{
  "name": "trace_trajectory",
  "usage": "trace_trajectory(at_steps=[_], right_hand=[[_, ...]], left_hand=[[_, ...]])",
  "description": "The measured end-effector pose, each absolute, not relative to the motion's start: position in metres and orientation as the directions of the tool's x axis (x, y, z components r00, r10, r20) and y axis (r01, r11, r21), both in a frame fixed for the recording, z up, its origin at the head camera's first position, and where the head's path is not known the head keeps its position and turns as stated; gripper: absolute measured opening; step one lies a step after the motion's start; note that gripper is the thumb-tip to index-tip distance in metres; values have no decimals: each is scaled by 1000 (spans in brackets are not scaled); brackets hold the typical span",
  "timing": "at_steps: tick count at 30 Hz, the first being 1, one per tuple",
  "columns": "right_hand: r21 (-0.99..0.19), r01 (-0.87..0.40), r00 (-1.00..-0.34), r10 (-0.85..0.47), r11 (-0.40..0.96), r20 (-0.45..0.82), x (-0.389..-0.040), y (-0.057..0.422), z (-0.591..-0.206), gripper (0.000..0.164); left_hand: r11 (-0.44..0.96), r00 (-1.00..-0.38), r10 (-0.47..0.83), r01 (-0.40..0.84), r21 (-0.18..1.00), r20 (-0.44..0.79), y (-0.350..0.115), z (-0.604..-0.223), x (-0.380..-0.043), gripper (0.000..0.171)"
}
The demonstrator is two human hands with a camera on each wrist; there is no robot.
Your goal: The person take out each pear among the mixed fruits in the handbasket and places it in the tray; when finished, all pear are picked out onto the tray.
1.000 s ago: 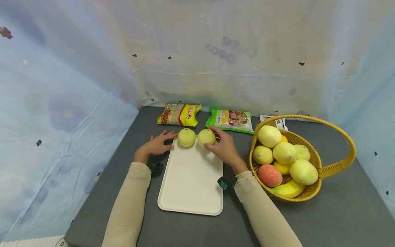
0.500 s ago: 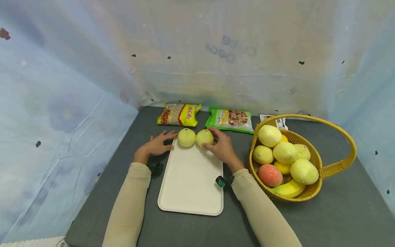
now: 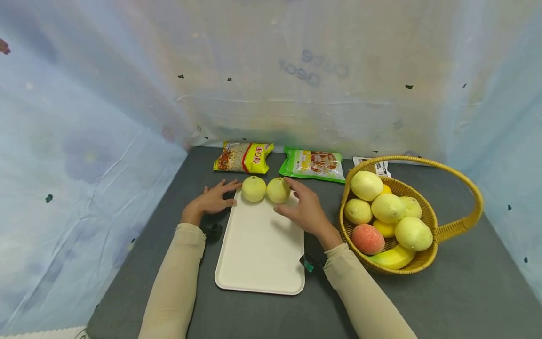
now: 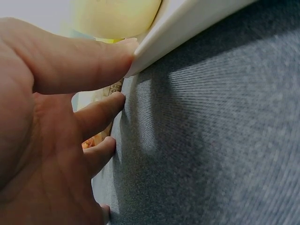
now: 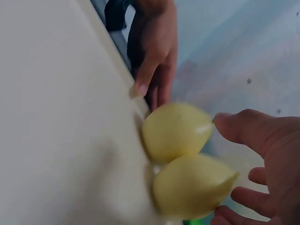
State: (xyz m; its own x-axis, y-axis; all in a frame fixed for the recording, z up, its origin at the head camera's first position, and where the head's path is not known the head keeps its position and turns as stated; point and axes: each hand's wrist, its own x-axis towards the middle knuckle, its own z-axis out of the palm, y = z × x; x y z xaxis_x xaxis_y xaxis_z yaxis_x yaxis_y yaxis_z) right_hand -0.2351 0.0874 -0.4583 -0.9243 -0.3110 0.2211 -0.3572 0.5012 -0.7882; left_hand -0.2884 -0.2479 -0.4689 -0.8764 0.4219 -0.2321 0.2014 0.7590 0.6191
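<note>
Two pale yellow-green fruits, round with a tapered tip like small pomelos, sit side by side at the far end of a cream tray (image 3: 258,254). My right hand (image 3: 306,207) is beside the right fruit (image 3: 278,190), thumb and fingers spread apart. In the right wrist view its thumb (image 5: 232,126) stands off the fruits and its fingertips are close to the nearer one. My left hand (image 3: 210,198) lies at the tray's far left corner, fingers spread beside the left fruit (image 3: 253,189). The left wrist view shows that thumb (image 4: 93,65) against the tray rim.
A wicker basket (image 3: 429,256) with a tall handle stands right of the tray, holding several pale fruits, a peach (image 3: 368,239) and a banana (image 3: 394,257). Behind the tray lie a yellow food packet (image 3: 243,157), a green one (image 3: 314,164) and a small white packet (image 3: 381,168).
My right hand has pushed the right fruit leftward against the left one, then loosened, its thumb coming away from the fruit. The left hand has stayed at the tray corner.
</note>
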Motion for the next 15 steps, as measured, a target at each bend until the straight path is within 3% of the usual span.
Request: trace_trajectory(at_steps=[15], right_hand=[[-731,-517,-836,-449,446,317,-157,154,-392,86]], left_hand=[[761,-879,420,207,614,-225,-248,-470,-289,68]])
